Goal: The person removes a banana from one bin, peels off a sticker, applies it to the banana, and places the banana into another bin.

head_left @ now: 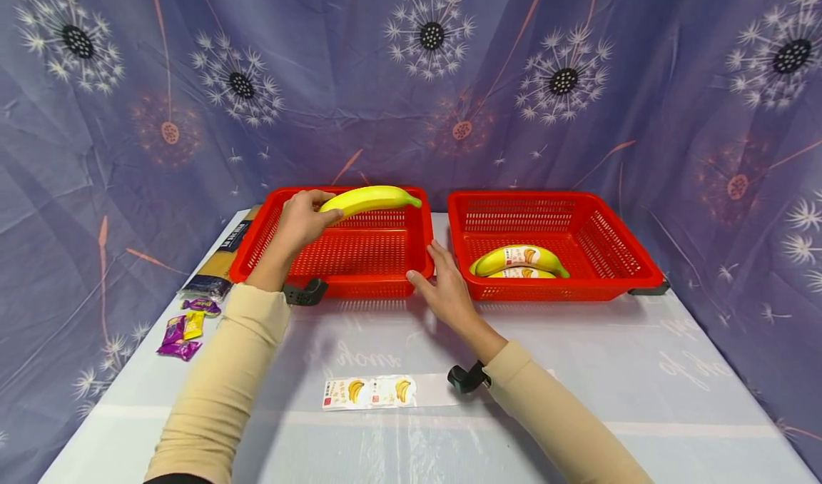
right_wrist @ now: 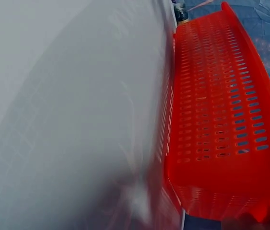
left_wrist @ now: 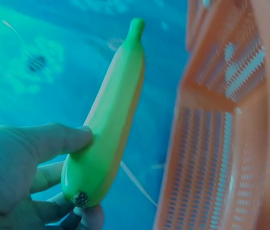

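Banana (head_left: 371, 198) handling is shown on a table (head_left: 578, 370) draped in pale plastic sheeting, backed by a blue cloth (head_left: 411, 77) printed with dandelion heads. Two red perforated baskets are set side by side at the far edge of the table. The left basket (head_left: 359, 255) is seen with nothing lying on its floor; the right basket (head_left: 616, 248) is occupied by two labelled bananas (head_left: 520, 261) lying against its near wall.

The unlabelled banana is held above the far rim of the left basket, roughly level, its stem pointing to the right. It is gripped at its blunt end by the left hand (head_left: 302, 220), whose thumb and fingers are curled round it, as is shown close up in the left wrist view (left_wrist: 108, 120).

The right hand (head_left: 446, 291) is laid with relaxed, nearly straight fingers at the near right corner of the left basket, in the gap between the two baskets; nothing is clasped by it.

A strip of banana stickers (head_left: 369, 391) is laid flat on the near part of the table. A dark packet (head_left: 218, 263) is seen just left of the left basket, and a few purple and yellow sweets (head_left: 186, 327) are scattered in front of it.
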Demonstrator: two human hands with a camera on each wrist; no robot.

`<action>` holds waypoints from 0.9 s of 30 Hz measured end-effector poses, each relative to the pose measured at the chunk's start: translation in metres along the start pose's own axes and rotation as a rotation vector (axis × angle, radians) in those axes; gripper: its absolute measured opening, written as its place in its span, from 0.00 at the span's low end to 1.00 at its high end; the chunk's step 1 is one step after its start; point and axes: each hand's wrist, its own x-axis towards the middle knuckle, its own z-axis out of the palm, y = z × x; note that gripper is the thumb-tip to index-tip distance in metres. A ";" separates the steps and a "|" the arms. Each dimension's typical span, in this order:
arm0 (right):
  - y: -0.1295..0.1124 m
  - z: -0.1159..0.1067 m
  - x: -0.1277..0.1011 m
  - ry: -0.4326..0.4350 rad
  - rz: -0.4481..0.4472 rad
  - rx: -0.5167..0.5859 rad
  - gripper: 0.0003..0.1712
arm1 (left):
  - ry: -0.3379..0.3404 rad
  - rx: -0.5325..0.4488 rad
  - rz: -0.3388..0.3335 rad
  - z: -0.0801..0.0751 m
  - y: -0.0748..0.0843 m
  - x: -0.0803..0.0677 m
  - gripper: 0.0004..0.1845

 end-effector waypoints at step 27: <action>-0.004 -0.005 0.003 -0.054 0.019 0.008 0.41 | -0.155 -0.005 0.183 0.081 -0.055 -0.143 0.17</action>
